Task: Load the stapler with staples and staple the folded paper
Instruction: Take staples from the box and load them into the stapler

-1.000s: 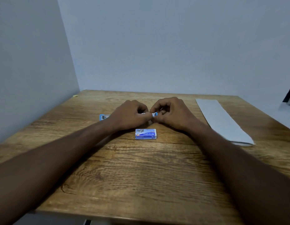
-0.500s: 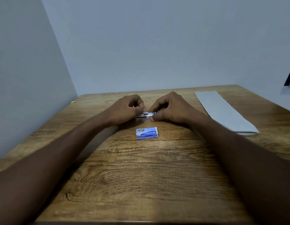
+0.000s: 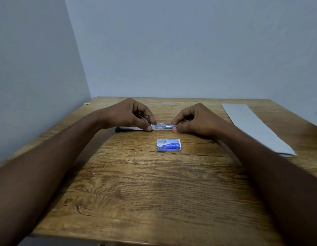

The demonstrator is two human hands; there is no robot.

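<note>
Here, 2 bare hands meet over a wooden table with a strong, wavy grain and a dark knot near its front left. Between them lies the stapler, a slim, shiny metal bar stretched flat and level, low over the tabletop towards the far side. Whether it touches the wood cannot be told. The left hand pinches its left end between thumb and curled fingers; a blue-tipped part of the stapler pokes out past that wrist, lying on the table. The right hand grips the right end the same way, thumb low and fingertips on top.

Just in front of the stapler, nearer the person and apart from both hands, sits the staple box, a small flat cardboard rectangle printed in blue and white, lying closed on its broad face.

Well off to the right lies the folded paper, a long pale grey strip with crisp edges, running diagonally from the far edge towards the near right. A tiny yellow scrap rests at the far left corner, by plain matte walls.
</note>
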